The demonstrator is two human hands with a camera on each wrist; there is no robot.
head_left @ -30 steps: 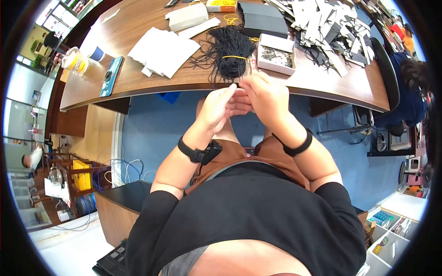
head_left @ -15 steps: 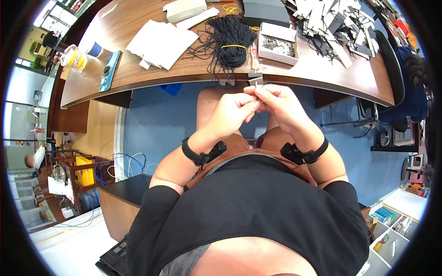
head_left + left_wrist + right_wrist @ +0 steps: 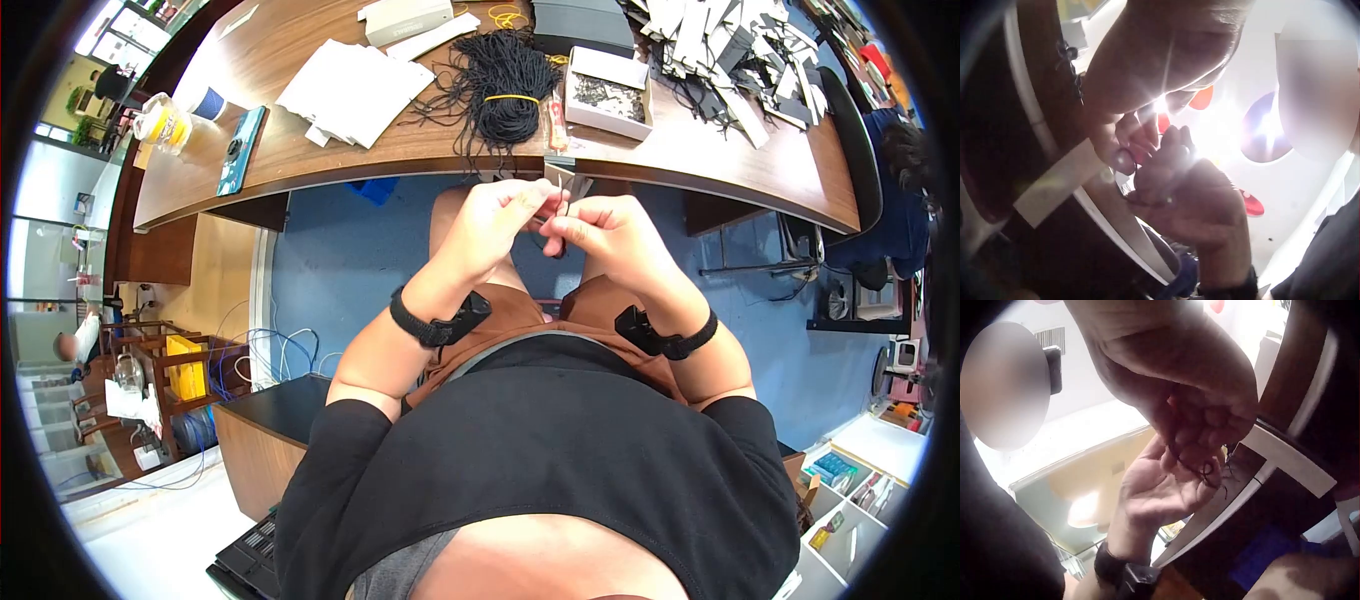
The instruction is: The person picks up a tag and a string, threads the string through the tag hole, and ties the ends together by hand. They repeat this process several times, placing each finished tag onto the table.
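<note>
In front of the desk edge, my left hand (image 3: 495,228) and right hand (image 3: 612,235) meet at the fingertips. Both pinch a thin black cord (image 3: 1207,469), which shows a small loop and loose ends in the right wrist view. A pale narrow card (image 3: 1060,184) sticks out beyond the fingertips, overlapping the desk edge in the head view. How the cord passes the card is hidden behind the fingers. Just past the hands lies a bundle of black cords (image 3: 505,120) bound by a yellow band.
An open white box (image 3: 610,105) of small dark pieces stands right of the bundle. White sheets (image 3: 355,95) and a phone (image 3: 240,150) lie to the left. A heap of black and white tags (image 3: 740,60) fills the far right. Below is the desk's front edge (image 3: 340,180).
The hands drew back from the cord bundle toward the body, and the card came into view at the fingertips. Since then the fingertips have spread slightly, showing the cord between them.
</note>
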